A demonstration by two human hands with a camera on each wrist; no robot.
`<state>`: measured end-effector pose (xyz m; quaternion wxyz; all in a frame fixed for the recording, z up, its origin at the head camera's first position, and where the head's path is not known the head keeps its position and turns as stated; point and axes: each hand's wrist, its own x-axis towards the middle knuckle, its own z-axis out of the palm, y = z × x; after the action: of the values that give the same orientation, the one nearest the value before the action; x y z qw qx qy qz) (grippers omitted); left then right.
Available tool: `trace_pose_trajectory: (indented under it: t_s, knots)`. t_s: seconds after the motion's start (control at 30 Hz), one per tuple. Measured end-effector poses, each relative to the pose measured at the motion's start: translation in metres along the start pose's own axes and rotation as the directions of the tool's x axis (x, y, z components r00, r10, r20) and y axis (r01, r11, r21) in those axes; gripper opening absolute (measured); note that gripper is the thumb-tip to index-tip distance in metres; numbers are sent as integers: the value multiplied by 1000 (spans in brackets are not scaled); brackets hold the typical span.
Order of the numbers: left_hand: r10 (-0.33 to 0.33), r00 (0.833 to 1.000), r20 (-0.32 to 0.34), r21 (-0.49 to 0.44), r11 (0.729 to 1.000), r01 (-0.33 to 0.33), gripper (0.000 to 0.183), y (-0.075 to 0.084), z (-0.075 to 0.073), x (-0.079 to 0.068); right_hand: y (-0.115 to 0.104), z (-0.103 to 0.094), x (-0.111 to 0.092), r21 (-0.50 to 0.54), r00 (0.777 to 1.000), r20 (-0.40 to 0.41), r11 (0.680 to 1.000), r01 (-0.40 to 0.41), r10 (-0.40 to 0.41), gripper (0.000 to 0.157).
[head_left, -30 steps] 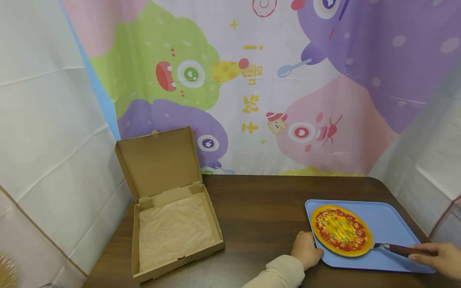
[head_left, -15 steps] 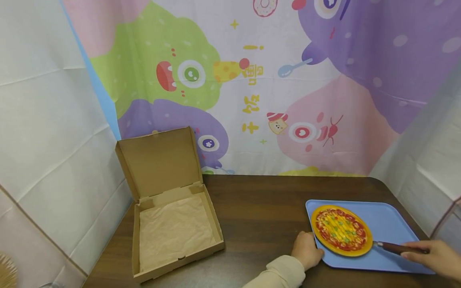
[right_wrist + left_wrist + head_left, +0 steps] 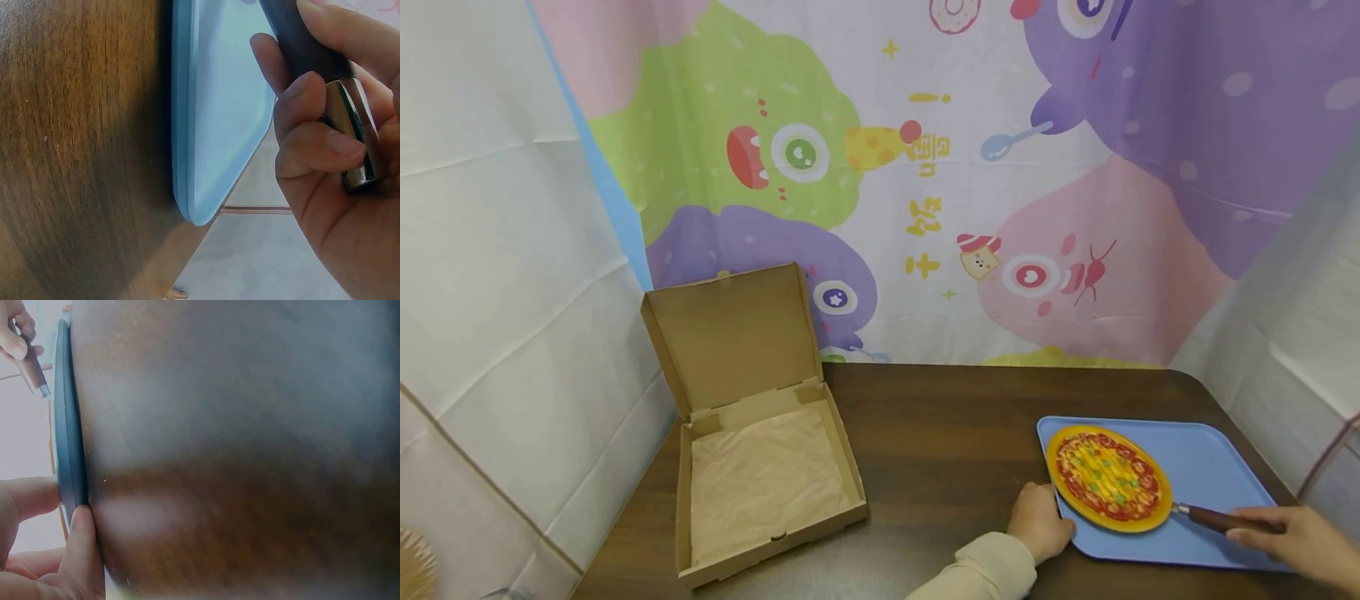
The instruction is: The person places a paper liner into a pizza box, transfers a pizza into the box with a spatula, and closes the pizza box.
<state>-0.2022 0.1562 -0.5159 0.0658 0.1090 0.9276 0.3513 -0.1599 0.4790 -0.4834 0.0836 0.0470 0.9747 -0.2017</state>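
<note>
A round toy-like pizza [image 3: 1108, 479] with a yellow rim lies at the left part of a blue tray [image 3: 1213, 467]. My right hand [image 3: 1277, 533] grips the brown handle of a pizza server [image 3: 1213, 518]; its blade is hidden beneath the pizza. Curled fingers wrap the handle [image 3: 312, 50] and its metal end cap in the right wrist view. At the tray's near left corner, my left hand [image 3: 1037, 523] pinches the edge. The left wrist view has thumb and fingers on both sides of the tray rim [image 3: 69, 425].
An open cardboard pizza box [image 3: 850, 508] lined with brown paper [image 3: 767, 483] stands at the left of the dark wooden table [image 3: 925, 442], lid raised against the back. A cartoon-printed curtain [image 3: 910, 317] hangs behind, and pale cloth walls flank both sides.
My right hand and the server have moved left, pushing further under the pizza. The pizza has shifted very slightly left. My left hand stays on the tray edge.
</note>
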Motion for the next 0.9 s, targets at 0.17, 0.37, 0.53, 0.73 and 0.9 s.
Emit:
trace_pose_trajectory:
  t_s: [0.17,0.37,0.53,0.73,0.9]
  knots:
    - [-8,1000,16,-4,1000,8,27,0,-1,0,-2,2,0,16,1000,5,1000,-16,16,52]
    - [3,1000,8,-10,1000,-3,28,-1,0,-1,-3,6,-1,30,1000,-16,999,-23,24,48]
    - [1,1000,11,-21,1000,-1,27,-1,0,-1,-3,7,-2,16,1000,-7,1000,-24,25,50]
    - [-11,1000,20,-42,999,12,29,-2,2,0,-6,9,-6,28,1000,-20,999,-21,22,48]
    - [-21,1000,21,-52,998,23,30,-2,3,0,-5,11,-10,14,997,-75,1000,2,-1,53]
